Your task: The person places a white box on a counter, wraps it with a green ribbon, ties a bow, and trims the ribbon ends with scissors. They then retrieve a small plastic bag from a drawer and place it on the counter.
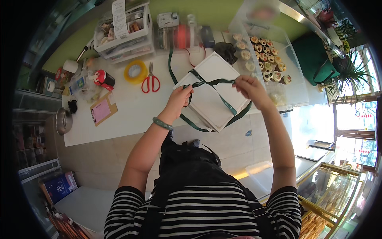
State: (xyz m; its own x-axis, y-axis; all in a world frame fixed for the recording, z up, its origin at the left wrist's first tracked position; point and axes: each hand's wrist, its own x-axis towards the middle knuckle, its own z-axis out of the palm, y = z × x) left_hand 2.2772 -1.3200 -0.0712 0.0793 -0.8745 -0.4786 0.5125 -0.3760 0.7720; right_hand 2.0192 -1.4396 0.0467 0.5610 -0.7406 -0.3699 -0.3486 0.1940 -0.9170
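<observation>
A white cardboard box (226,70) with ornamented corners lies at an angle near the table's front edge. Dark green printed ribbon (220,96) crosses over its top, and a length of it loops below the front corner. My left hand (180,98) pinches the ribbon at the box's left side. Over the right side, my right hand (250,88) grips another stretch between thumb and fingers. The ribbon runs nearly straight between both hands, above the crossing on the lid. From the box's far left edge, green ribbon trails back toward the ribbon spools (180,37).
Red-handled scissors (151,82) and a yellow tape roll (135,71) lie left of the box. Further left are a clipboard (103,110) and a metal bowl (63,121). A clear plastic container of cupcakes (294,64) stands right, beside a green bag (313,56). White drawers (128,44) stand behind.
</observation>
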